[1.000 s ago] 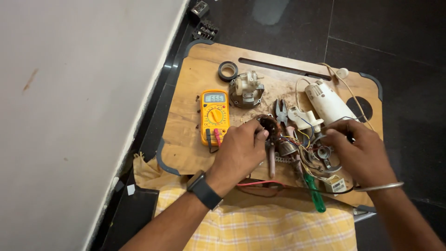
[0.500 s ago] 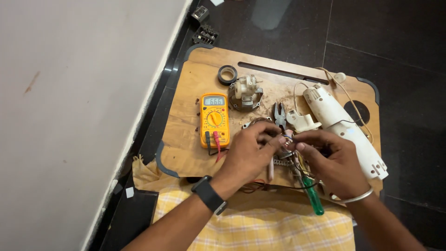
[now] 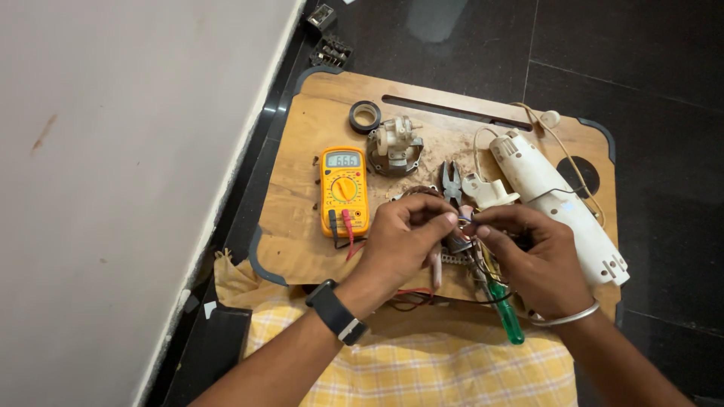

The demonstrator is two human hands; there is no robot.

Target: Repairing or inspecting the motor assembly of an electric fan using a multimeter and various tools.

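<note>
Hands (image 3: 407,234) (image 3: 532,256) pinch thin wires (image 3: 465,219) between closed fingertips.

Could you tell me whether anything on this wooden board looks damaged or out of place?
The white appliance housing lies opened, wires trailing loose, and brownish dust litters the wooden board near the grey motor part. Both hands pinch small wires.

Yellow multimeter (image 3: 344,190) left of the hands, red and black leads plugged in. Black tape roll (image 3: 364,116) and grey-white motor part (image 3: 394,145) beyond them. White plastic housing (image 3: 554,200) to the right, pliers (image 3: 451,179) just above. Green-handled screwdriver (image 3: 504,313) below. All on a wooden board (image 3: 302,226); dark connector blocks (image 3: 330,51), probably, past its far edge.
</note>
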